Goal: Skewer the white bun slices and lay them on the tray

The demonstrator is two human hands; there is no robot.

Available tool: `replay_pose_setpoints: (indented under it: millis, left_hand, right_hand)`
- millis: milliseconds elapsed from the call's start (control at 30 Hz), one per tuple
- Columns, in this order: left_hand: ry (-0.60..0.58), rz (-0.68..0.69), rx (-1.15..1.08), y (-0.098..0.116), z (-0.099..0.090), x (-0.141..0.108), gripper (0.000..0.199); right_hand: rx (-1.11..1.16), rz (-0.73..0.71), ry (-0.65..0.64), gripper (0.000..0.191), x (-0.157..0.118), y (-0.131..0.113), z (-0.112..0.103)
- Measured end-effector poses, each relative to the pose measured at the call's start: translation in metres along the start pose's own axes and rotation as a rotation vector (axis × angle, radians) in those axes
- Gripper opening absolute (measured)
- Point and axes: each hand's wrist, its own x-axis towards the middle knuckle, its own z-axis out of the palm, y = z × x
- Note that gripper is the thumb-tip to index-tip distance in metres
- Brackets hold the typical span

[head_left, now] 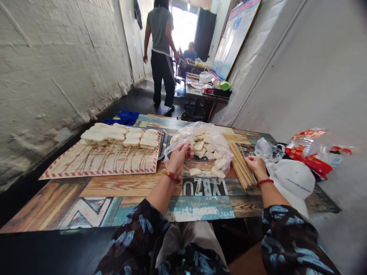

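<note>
My left hand (pixel 178 158) is at the near left edge of a clear plastic bag (pixel 183 133), its fingers curled; what they hold, if anything, is hidden. Pale, flat oval slices of food (pixel 208 145) lie heaped in the open bag, with a few loose at its near side. To the right of it, my right hand (pixel 256 166) pinches a thin bamboo skewer at the edge of a bundle of skewers (pixel 241 168) spread on the table. On the left, skewered stacks of slices (pixel 133 139) rest in rows on a printed paper sheet (pixel 71 164), sticks towards me.
A metal tray (pixel 163 143) shows beside the paper on the patterned table (pixel 123 187). A blue cloth (pixel 124 117) lies behind. A white cap (pixel 294 179) and red plastic packaging (pixel 312 158) are at right. One person (pixel 161 49) stands beyond; another (pixel 190 52) sits farther back.
</note>
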Motion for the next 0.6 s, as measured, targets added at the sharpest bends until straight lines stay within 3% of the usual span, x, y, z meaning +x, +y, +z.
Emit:
replay_pose_setpoints:
  millis: [267, 600]
  left_hand:
    - [-0.014, -0.008, 0.022, -0.0031, -0.0008, -0.0004, 0.024]
    - [-0.032, 0.0, 0.038, -0.0018, -0.0011, -0.0021, 0.03]
  right_hand:
    - [0.044, -0.012, -0.014, 0.036, -0.0092, -0.0017, 0.0031]
    - [0.153, 0.003, 0.058, 0.03, -0.011, -0.0077, -0.0001]
